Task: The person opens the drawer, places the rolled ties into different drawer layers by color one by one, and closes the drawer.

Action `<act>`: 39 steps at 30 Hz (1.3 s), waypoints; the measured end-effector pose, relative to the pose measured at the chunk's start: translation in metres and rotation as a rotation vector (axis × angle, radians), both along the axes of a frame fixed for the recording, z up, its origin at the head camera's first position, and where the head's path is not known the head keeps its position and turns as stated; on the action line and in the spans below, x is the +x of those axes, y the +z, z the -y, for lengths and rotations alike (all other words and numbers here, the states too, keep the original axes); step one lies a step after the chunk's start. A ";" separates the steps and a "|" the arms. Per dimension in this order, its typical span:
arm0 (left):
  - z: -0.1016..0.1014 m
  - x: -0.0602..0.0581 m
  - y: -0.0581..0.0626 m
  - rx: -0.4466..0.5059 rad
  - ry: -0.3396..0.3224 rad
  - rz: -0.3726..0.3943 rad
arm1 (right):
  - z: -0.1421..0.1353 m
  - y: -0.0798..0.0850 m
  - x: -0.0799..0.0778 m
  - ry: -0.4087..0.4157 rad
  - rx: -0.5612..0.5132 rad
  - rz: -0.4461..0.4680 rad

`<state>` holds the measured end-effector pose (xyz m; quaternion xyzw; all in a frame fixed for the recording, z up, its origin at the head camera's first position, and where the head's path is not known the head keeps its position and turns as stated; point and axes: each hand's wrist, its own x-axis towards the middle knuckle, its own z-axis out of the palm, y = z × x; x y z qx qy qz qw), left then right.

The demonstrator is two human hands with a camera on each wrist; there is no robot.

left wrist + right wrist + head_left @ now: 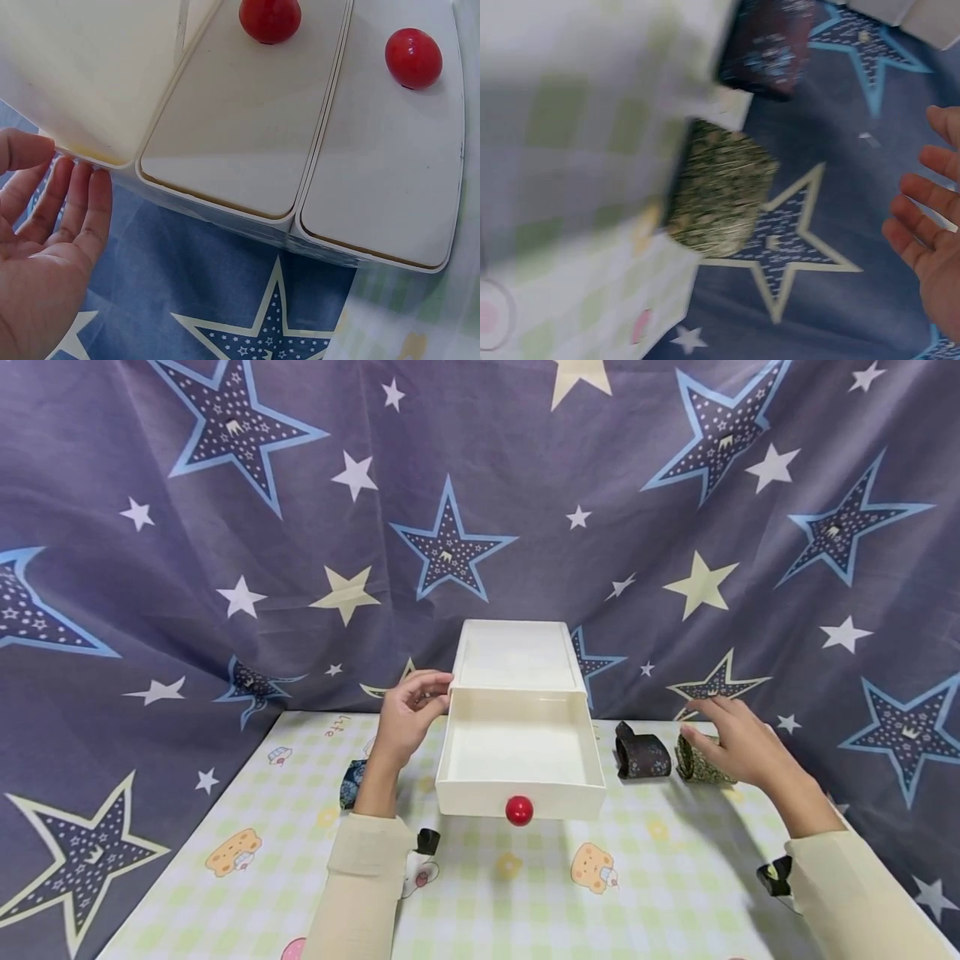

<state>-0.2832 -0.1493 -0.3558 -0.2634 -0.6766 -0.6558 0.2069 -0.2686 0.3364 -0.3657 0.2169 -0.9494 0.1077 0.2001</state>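
Observation:
A white drawer unit point(517, 656) stands at the back middle, its top drawer point(519, 799) pulled out toward me, with a red knob point(519, 811) on the front. My left hand point(411, 710) touches the unit's left side by the open drawer; its thumb and fingertips meet the edge in the left wrist view. To the right, my right hand point(738, 743) hovers over a green patterned cloth roll point(697, 762), fingers spread and holding nothing. Beside that roll lies a dark patterned cloth roll point(642, 755). In the right wrist view the green roll point(724, 187) is apart from the fingers.
A blue patterned roll point(352, 783) lies left of the unit, partly behind my left forearm. Two lower drawer fronts point(232, 127) with red knobs are closed. A starry curtain point(495, 485) hangs behind the table, which has a checked cloth point(262, 893).

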 end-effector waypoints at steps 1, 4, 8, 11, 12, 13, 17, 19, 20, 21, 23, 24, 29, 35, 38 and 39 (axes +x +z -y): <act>0.000 0.000 0.000 -0.001 0.000 -0.001 | -0.003 -0.004 -0.002 -0.007 0.006 0.009; 0.000 0.000 0.000 -0.006 -0.003 -0.006 | -0.011 -0.015 -0.009 -0.016 0.026 0.023; 0.000 0.001 0.001 -0.002 -0.004 0.001 | -0.020 -0.025 -0.017 -0.005 0.062 0.029; 0.001 0.001 0.001 0.004 -0.002 0.007 | -0.023 -0.031 -0.021 -0.011 0.088 0.064; 0.001 0.001 0.001 0.003 -0.003 0.007 | -0.024 -0.033 -0.022 -0.019 0.096 0.082; 0.001 0.001 0.001 0.004 -0.004 0.007 | -0.025 -0.035 -0.023 -0.029 0.104 0.107; 0.001 0.001 0.001 0.011 -0.007 0.005 | -0.028 -0.041 -0.026 -0.060 0.124 0.195; 0.001 0.001 0.001 0.017 -0.008 0.005 | -0.030 -0.044 -0.027 -0.057 0.127 0.218; 0.001 0.001 0.001 0.018 -0.008 0.005 | -0.030 -0.046 -0.027 -0.054 0.126 0.224; 0.001 0.002 0.002 0.019 -0.012 0.007 | -0.031 -0.047 -0.027 -0.048 0.122 0.225; 0.000 0.002 0.002 0.019 -0.016 0.009 | -0.033 -0.051 -0.028 -0.036 0.109 0.224; 0.000 0.002 0.001 0.018 -0.018 0.009 | -0.033 -0.053 -0.028 -0.028 0.100 0.221; -0.001 0.001 0.001 0.017 -0.011 0.009 | -0.036 -0.064 -0.033 -0.001 0.076 0.208; -0.001 0.001 0.000 0.017 -0.015 0.013 | -0.037 -0.070 -0.038 0.007 0.110 0.187; -0.001 0.001 0.000 0.021 -0.013 0.012 | -0.036 -0.070 -0.041 -0.007 0.143 0.187; -0.001 0.001 0.000 0.022 -0.011 0.012 | -0.035 -0.070 -0.042 -0.014 0.153 0.188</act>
